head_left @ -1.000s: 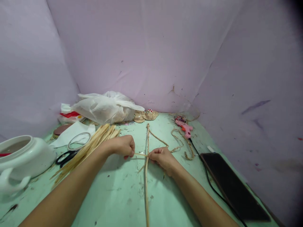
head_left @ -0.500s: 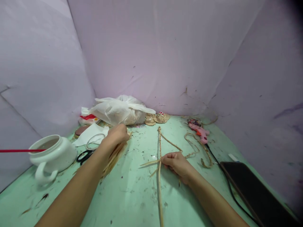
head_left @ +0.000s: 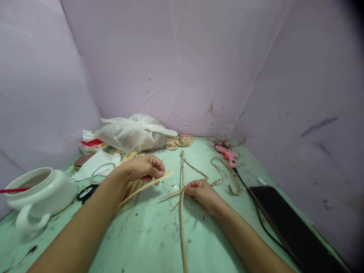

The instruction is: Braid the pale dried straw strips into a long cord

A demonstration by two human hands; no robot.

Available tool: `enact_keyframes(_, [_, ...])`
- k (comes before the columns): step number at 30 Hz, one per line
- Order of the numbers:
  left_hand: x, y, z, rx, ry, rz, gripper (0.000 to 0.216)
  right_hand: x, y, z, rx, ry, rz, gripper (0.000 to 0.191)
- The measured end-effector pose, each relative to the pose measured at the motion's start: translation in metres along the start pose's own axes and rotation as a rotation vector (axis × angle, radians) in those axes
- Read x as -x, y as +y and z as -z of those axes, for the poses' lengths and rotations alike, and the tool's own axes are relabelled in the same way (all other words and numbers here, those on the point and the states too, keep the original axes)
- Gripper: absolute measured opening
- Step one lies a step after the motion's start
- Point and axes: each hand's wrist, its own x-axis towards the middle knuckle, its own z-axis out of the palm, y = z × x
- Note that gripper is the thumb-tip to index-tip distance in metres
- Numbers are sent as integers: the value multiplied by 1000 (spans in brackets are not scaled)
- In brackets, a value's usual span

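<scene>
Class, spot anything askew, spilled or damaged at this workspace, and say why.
The pale green, flat tabletop bears scattered dark stains, and the lilac right-hand wall has dark streaks; both look soiled.

Work nook, three-sided — pale lilac back wall [head_left: 170, 68], left wall [head_left: 36, 83] and right wall [head_left: 318, 76], the last bearing a dark purple smear [head_left: 320, 126] — enclosing a mint-green tabletop [head_left: 150, 239], its surface stained and flecked, under soft, diffuse light.

Soft, slightly dim light, left wall [head_left: 34, 68] paler, right wall [head_left: 327, 178] greyer, faint shadow below the right hand [head_left: 202, 195], pale sheen on worktop [head_left: 150, 239], wide-angle stretching, blurred black upper-right corner
</scene>
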Motion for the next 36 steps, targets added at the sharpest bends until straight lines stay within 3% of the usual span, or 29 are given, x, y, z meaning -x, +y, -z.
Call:
enact_keyframes(4, [-18,-6,-25,-123,-58,65,13,1,-2,0,-12,-1,1,9])
enact_keyframes(9, [-35,-17,-41,-248,54,62,14,2,-5,-1,-24,-6,-13,8])
enact_keyframes(18, [-35,-15,-49,-193,43,40,16,2,-4,-1,-31,7,-10,8])
enact_keyframes(25, [-40,-18,-51,-70,76,143,19,0,-1,-2,17,19,23,9])
enact_keyframes(31, [-40,-19,-50,-25,54,101,18,-3,3,-2,32,34,62,10])
enact_keyframes(36, [-39,-15,-52,-13,53,189,19,-4,4,-3,17,20,51,9])
